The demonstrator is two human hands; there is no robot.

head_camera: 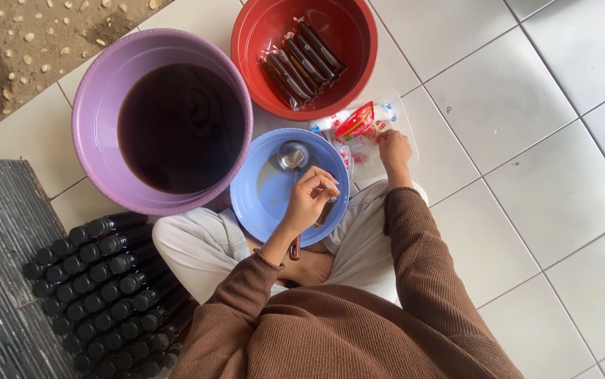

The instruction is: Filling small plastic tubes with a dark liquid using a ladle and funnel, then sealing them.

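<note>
Blue plastic bowl (264, 200) rests on the seated person's lap, a metal ladle (293, 156) lying inside it. Left hand (308, 198) hovers over the bowl's rim, fingertips pinched on something small that I cannot make out. Right hand (394, 149) presses flat, fingers together, on the pack of clear plastic bags (366, 126) on the tiled floor, beside the red basin (302, 56) of filled packets. Keeping the bowl level near the purple tub (162, 119) of dark liquid would likely limit spills.

The metal ladle (293, 156) lies in the blue plastic bowl (264, 203); the purple plastic tub (99, 105) stands left, the red plastic basin (260, 42) far.
</note>
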